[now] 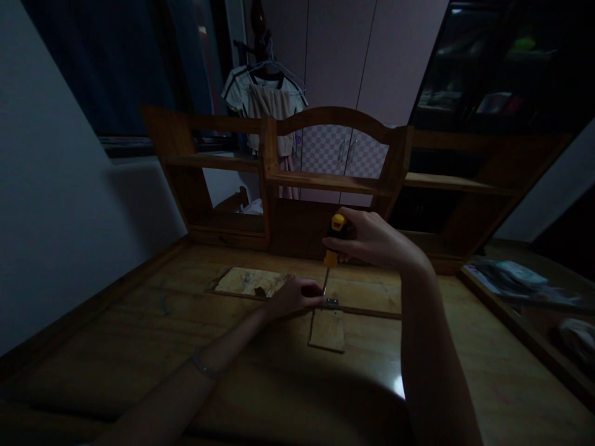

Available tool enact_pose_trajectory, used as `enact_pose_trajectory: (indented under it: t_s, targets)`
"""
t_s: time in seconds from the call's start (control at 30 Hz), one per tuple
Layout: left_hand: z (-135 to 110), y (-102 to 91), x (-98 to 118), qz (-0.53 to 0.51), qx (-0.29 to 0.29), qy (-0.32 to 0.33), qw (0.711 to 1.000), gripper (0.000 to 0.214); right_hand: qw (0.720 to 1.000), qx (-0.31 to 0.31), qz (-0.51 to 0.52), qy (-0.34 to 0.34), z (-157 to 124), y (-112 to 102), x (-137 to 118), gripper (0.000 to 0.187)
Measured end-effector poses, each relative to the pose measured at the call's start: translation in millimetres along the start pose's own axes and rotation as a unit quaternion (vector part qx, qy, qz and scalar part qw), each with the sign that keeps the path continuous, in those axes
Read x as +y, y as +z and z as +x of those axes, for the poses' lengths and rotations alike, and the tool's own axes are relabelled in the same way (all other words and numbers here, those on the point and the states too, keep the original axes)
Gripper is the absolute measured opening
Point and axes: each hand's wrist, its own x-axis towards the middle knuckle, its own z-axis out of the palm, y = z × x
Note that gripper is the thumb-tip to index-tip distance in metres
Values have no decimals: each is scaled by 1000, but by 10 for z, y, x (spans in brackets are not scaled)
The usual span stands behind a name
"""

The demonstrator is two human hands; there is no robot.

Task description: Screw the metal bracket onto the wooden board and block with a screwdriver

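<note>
My right hand [360, 235] is wrapped round the yellow and black handle of a screwdriver [331, 257], which stands nearly upright with its shaft pointing down. The tip meets a small metal hinge-like piece [331, 301] on the wooden surface. My left hand [297, 296] reaches in from the left, thumb and finger pinched at the shaft's lower end beside the metal piece. What lies between those fingertips is too small to make out. Just below the metal piece is a small square wooden board [327, 330].
A wooden shelf unit [325, 181] rises along the far side of the wooden surface [186, 347]. A worn, peeling panel [248, 282] lies left of my hands. Clothes [267, 102] hang behind the shelf. At the right, a raised edge borders a area with papers [515, 275].
</note>
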Motion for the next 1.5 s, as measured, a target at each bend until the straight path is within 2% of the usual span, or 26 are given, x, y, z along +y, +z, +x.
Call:
enact_pose_trajectory:
  t_s: [0.13,0.3,0.47,0.57,0.7,0.9,1.07,1.27,1.5]
  targets:
    - [0,3,36,1,4,4,1000,21,1000,-2,4,7,11,12,17,24]
    - [0,18,29,-6,4,-4,1000,18,999,19,-40,8,6,-26,14,24]
    - [-3,9,46,-2,2,-2,1000,15,999,10,-22,25,8,-7,3,22]
    - [-4,8,51,0,2,-6,1000,15,998,46,-31,0,16,49,-7,23]
    - [0,13,38,-1,-2,-21,1000,16,991,90,-100,-17,42,117,-7,27]
    - [-5,-9,75,-1,-2,-6,1000,15,983,91,-158,11,40,146,-80,28]
    - [-26,-15,72,-19,-4,15,1000,18,989,63,-134,-4,21,147,-161,21]
    - [-18,-1,1,-15,-15,16,1000,18,989,67,-133,-14,42,169,-192,12]
    - [-16,16,-27,-18,-8,11,1000,18,989,55,-136,-3,34,153,-202,33]
